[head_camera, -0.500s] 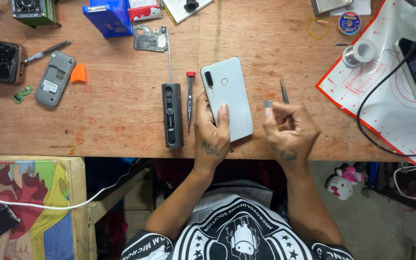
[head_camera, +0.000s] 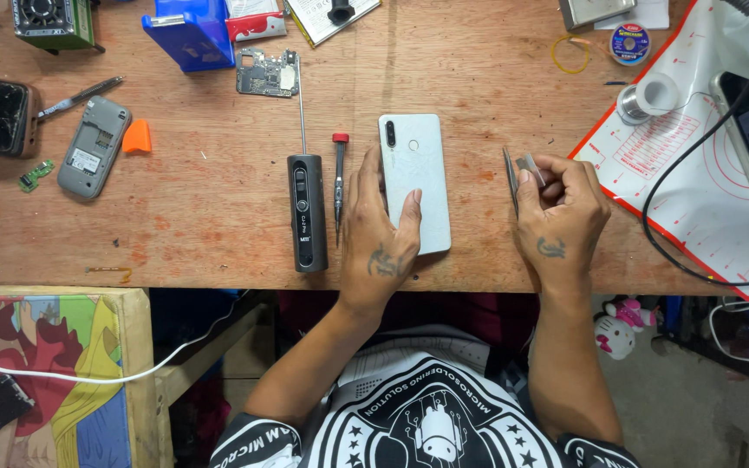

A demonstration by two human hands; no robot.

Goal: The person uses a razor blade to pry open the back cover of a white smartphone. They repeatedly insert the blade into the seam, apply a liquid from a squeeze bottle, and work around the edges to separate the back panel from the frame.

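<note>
Tabletop (head_camera: 218, 217) of worn wood carries everything we see, with a red-edged white work mat (head_camera: 678, 165) at its right end. Near the middle lies a white phone (head_camera: 413, 165), back up, camera end away from us. Our left hand (head_camera: 383, 234) rests flat on its lower half, fingers spread and pressing rather than gripping. Just left of it lie a black electric screwdriver (head_camera: 307, 212) and a slim red-capped screwdriver (head_camera: 339, 182), both apart from the phone. Our right hand (head_camera: 561, 217) sits to the phone's right, fingers curled shut around a small metal piece (head_camera: 530, 166), with thin tweezers (head_camera: 509, 173) beside it. To do this well, we judge the left palm should keep the phone from sliding while the right brings its small piece in low and steady.
</note>
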